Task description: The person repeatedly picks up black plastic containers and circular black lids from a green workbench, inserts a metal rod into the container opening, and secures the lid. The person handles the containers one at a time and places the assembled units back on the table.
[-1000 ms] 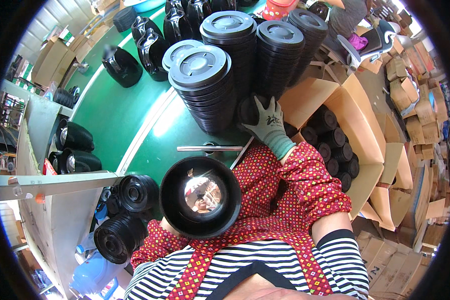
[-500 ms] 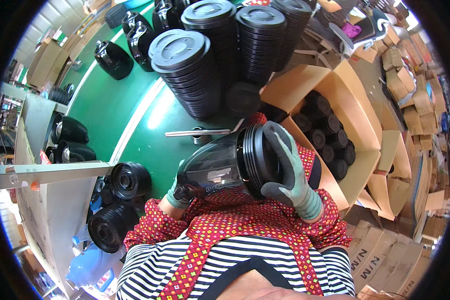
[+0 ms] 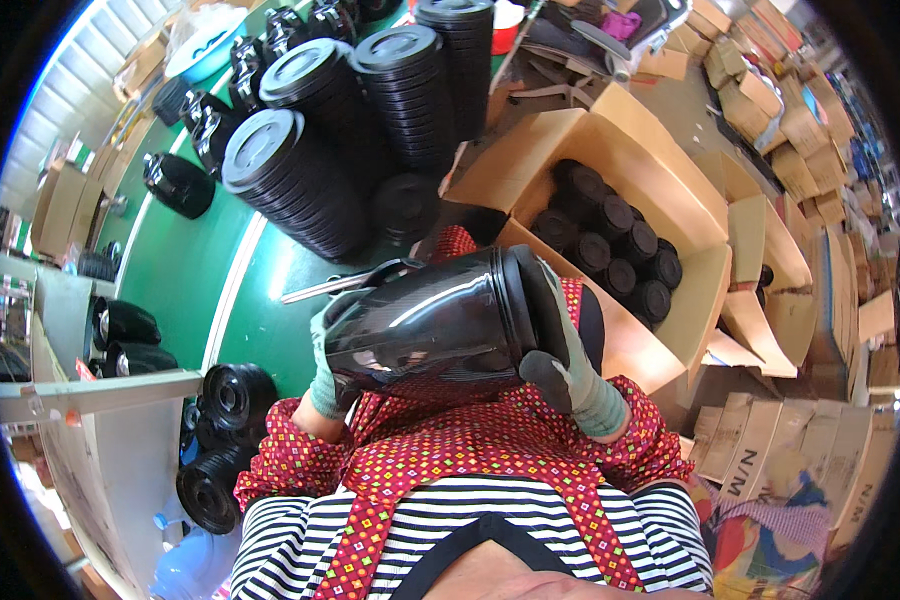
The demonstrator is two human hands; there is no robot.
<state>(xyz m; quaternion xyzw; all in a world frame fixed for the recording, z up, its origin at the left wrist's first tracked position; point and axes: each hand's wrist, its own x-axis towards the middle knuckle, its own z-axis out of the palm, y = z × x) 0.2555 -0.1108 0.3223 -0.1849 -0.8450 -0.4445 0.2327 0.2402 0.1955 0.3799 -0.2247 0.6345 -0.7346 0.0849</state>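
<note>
Close to the chest, the left hand [image 3: 322, 375] cupped the base of a glossy black jar [image 3: 430, 320] lying sideways, while the right hand [image 3: 570, 365] was clamped round its lid [image 3: 535, 300], seemingly seated. Beyond, a cardboard box [image 3: 705, 300] stood part-filled with capped jars [image 3: 615, 255]; farther off, lid stacks [image 3: 300, 190] remained, so much was left.

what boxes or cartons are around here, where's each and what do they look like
Open brown carton: right of the hands, filled with black round caps.
Flattened brown cartons: lower right, dark lettering on the sides.
Stacked brown boxes: upper right, small, piled together.
Brown boxes: far left, by the green floor.
</note>
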